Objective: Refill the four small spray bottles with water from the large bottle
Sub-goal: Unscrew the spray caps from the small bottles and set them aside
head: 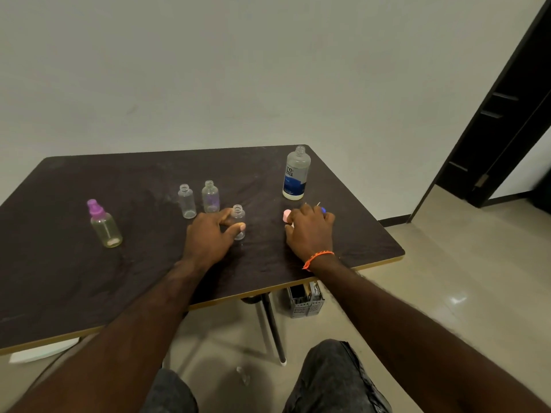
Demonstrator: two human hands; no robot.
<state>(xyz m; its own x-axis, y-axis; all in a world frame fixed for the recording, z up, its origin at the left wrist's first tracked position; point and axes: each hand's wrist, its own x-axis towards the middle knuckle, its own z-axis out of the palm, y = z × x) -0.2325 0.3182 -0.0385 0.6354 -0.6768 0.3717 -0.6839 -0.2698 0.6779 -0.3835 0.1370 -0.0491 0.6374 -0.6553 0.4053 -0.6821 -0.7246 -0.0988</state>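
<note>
Hands on table (89, 293), L hand (208, 236) gripping uncapped small bottle (239, 217) mid-table, R hand (310, 231) closed over pink cap (286, 216) nr right edge, lg bottle (296, 174) open at far right corner.

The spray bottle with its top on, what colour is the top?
Purple, seen in the head view: spray bottle.

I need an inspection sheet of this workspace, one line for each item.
Surface: dark table, dusty marks.
Job's things: large bottle uncapped, upright; three open small bottles; capped bottle with purple sprayer.
Clutter: pink cap and blue piece beside the right hand.
Hands: left hand grips the nearest open bottle; right hand on the loose caps, grip unclear.
Cables: nothing seen.
Surroundings: grey basket under the table, dark doorway.
</note>
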